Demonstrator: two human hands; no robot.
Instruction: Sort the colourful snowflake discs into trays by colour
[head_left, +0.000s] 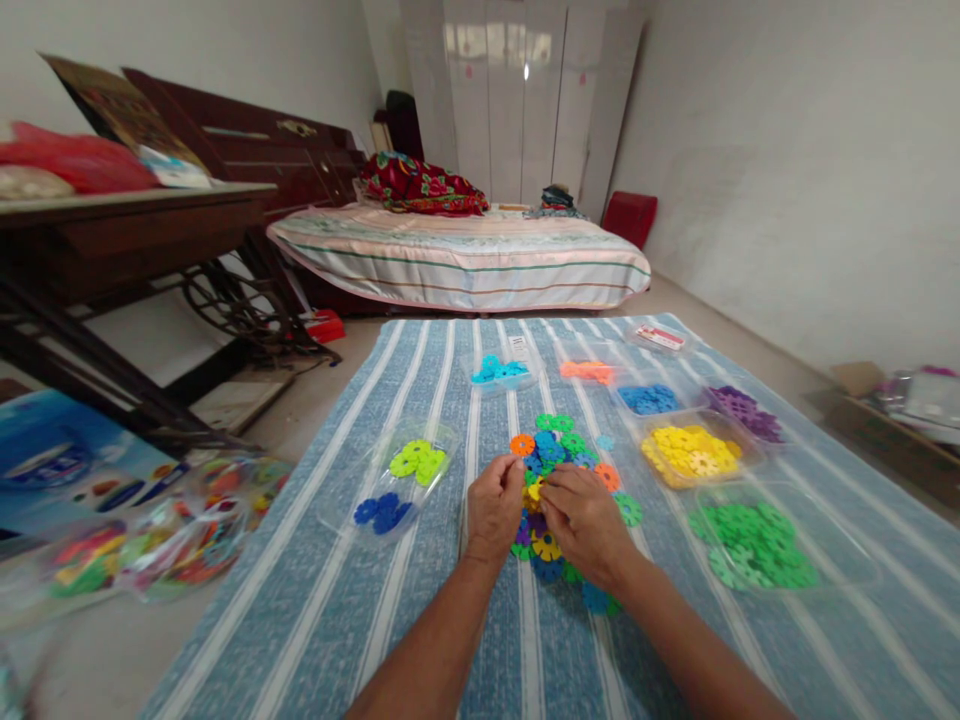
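A loose pile of coloured snowflake-shaped plastic discs [559, 450] lies in the middle of a blue striped cloth [420, 620]. My left hand [493, 505] and my right hand [583, 520] meet over the near part of the pile, fingers pinched together on a yellow disc [534, 491]. Purple, yellow and blue discs show just below my hands, partly hidden by them.
Clear trays hold sorted discs: lime and dark blue [401, 475] at the left, cyan [501, 372], orange [586, 371], blue [649, 399], purple [746, 410], yellow [691, 452], green [754, 545]. A bag of discs [187, 535] lies off the cloth, left. Bed [465, 255] behind.
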